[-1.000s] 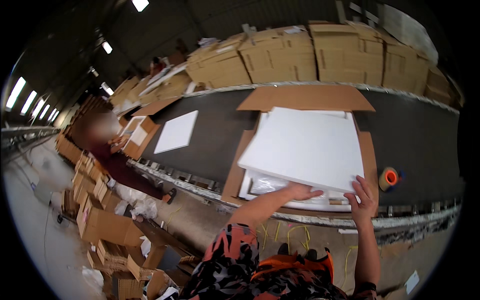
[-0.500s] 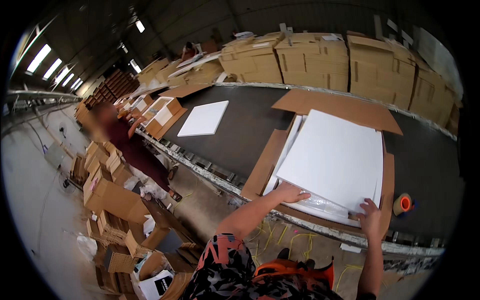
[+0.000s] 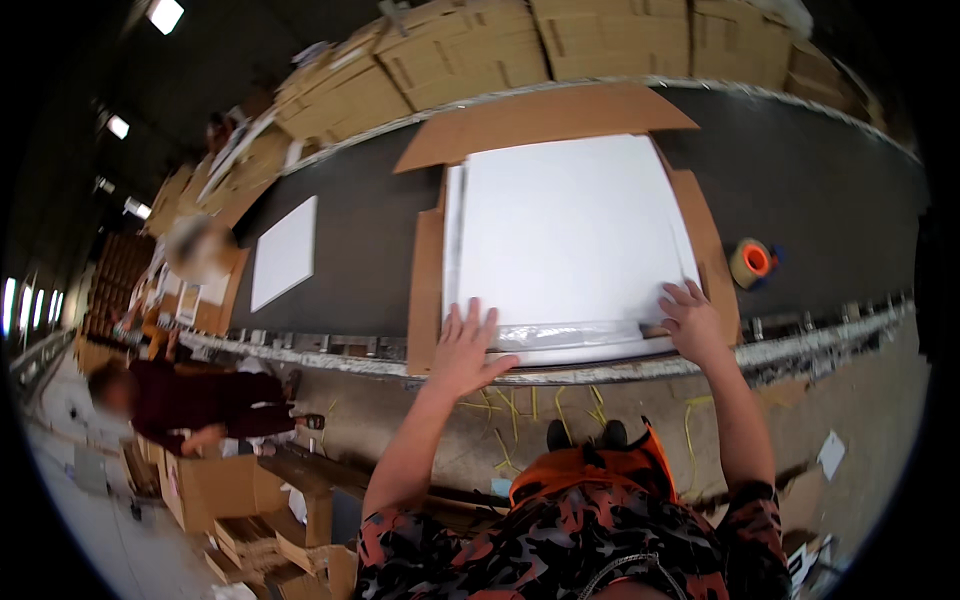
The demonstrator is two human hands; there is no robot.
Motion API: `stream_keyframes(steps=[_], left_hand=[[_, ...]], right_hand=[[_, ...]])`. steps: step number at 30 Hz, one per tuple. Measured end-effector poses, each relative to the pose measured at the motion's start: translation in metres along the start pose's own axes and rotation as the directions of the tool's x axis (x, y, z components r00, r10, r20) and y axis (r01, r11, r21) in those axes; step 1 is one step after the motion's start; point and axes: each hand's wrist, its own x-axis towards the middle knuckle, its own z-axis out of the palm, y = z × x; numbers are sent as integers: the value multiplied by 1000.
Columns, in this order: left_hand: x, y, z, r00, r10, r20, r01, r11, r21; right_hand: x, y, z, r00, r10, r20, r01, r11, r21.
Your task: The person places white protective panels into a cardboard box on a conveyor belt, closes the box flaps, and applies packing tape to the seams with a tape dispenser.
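A large white panel (image 3: 570, 230) lies flat inside an open cardboard box (image 3: 560, 118) on a dark conveyor. Along the panel's near edge runs a strip of clear plastic wrap (image 3: 570, 335), with a white edge piece beside it. My left hand (image 3: 466, 350) rests with fingers spread on the near left corner of the contents. At the near right corner, my right hand (image 3: 692, 322) touches the panel's edge, its fingers apart and slightly bent. Neither hand grips anything.
A tape roll (image 3: 752, 264) with an orange core stands right of the box on the conveyor belt (image 3: 820, 200). Another white panel (image 3: 285, 253) lies to the left. Stacked cartons (image 3: 460, 55) line the far side. A co-worker (image 3: 200, 400) stands at the left.
The white panel, tilted before, now sits squarely in the box. My left hand has spread flat at the near left corner. The whole view has turned, shifting the box leftward.
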Motion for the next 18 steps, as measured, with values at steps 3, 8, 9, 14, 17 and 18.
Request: stream_keyframes(steps=[3,8,9,14,17,18], left_hand=[[0,7,-8,997,-2,79,5,999,-46],[-1,23,-23,992,74,100,-72,997,-23],[-6,28,-28,990,87,111,-84,996,-33],[-21,21,-2,987,157,12,-158,987,28],[-7,25,-9,972,205,-117,-194,976,96],[-1,25,-10,956,261,-135,-252,964,80]], right_hand=[[11,-20,-20,997,0,76,7,996,-92],[31,-35,-28,979,-164,121,177,978,-110],[31,-34,-19,958,-131,256,152,986,-67],[29,-22,7,891,-87,446,93,996,9],[35,-27,-6,878,-73,474,73,997,19],[36,-28,-8,884,-84,460,100,995,-11]])
